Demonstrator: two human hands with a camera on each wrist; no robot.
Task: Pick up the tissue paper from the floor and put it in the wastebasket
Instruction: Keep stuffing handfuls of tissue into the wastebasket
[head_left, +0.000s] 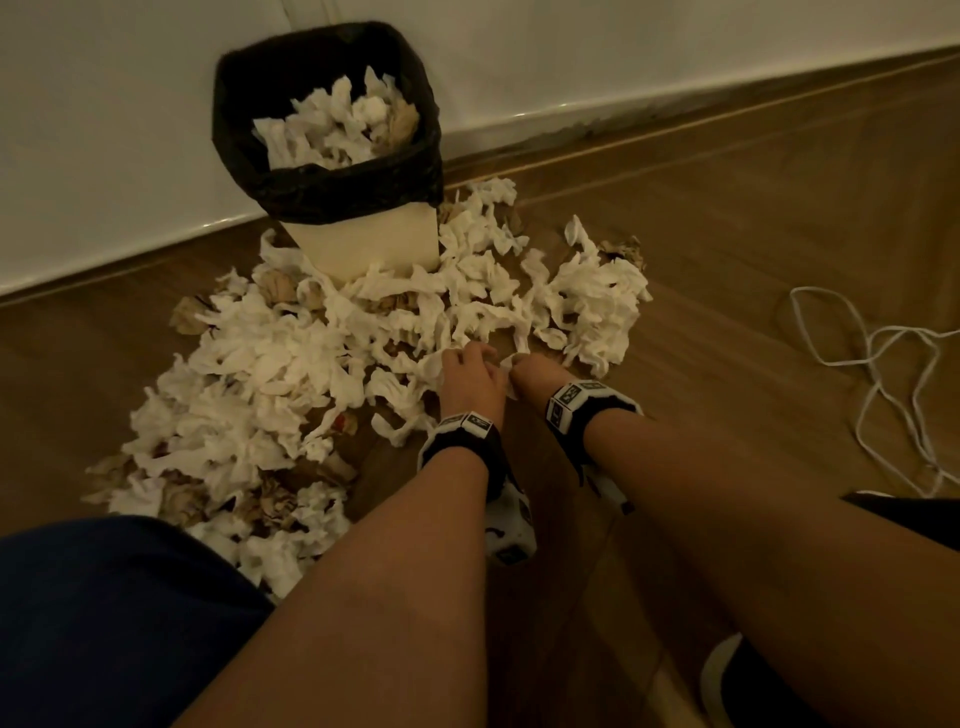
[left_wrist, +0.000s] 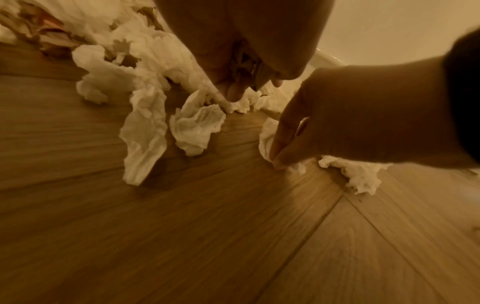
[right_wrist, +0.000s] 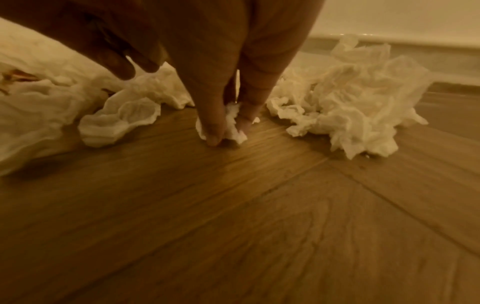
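The wastebasket (head_left: 363, 244), cream with a black liner, stands by the wall and is heaped with white tissue. A wide pile of crumpled tissue paper (head_left: 270, 374) covers the wooden floor in front of it. My left hand (head_left: 475, 358) is down at the pile's near edge, its curled fingertips (left_wrist: 233, 94) pinching a tissue strip (left_wrist: 228, 106). Just to its right, my right hand (head_left: 519, 366) pinches a small tissue wad (right_wrist: 233, 125) between thumb and fingers (right_wrist: 213, 135) against the floor. The right hand (left_wrist: 278, 156) also shows in the left wrist view.
Brown crumpled paper balls (head_left: 280, 288) lie mixed into the tissue. A loose white cord (head_left: 878, 374) trails on the floor at the right. A white wall and baseboard (head_left: 571, 114) run behind. My dark-clothed knee (head_left: 104, 597) is at the lower left.
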